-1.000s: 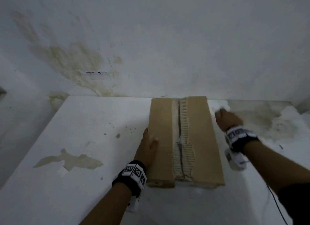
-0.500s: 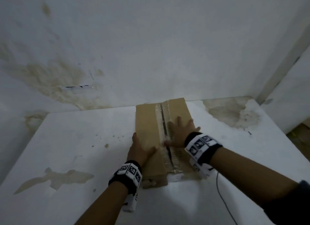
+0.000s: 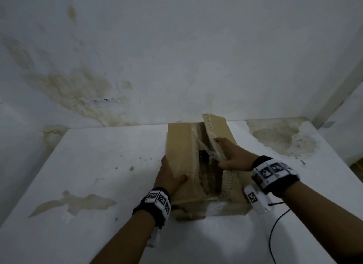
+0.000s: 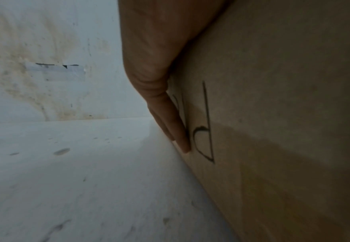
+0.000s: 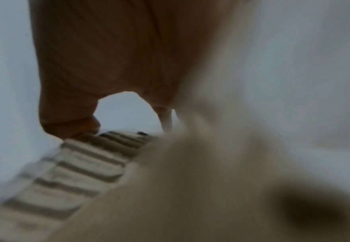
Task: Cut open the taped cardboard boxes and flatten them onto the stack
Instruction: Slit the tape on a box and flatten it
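Observation:
A brown cardboard box [image 3: 179, 145] lies lengthwise on the white table [image 3: 98, 165]; its top seam gapes, dark inside. Strands of clear tape [image 3: 204, 146] still bridge the gap. My right hand [image 3: 225, 153] pinches the right flap [image 3: 218, 126] by its torn corrugated edge [image 5: 83, 163], and the flap stands tilted upward. My thumb [image 5: 72, 127] presses on that edge. My left hand [image 3: 169, 175] braces the box's left side, thumb on top of the left flap. Its fingers [image 4: 176, 124] lie straight against the side wall [image 4: 273, 114], beside a pen mark.
A stained white wall [image 3: 176, 57] rises right behind the box. Another wall and a corner close off the table's far right. A black cable [image 3: 275, 230] trails from my right wrist across the table's near right. Peeled, stained patches mark the table's surface on both sides.
My right hand came from the table beside the box onto the top seam, then took hold of the right flap and pulled it up. The seam has opened. My left hand stayed on the box's side.

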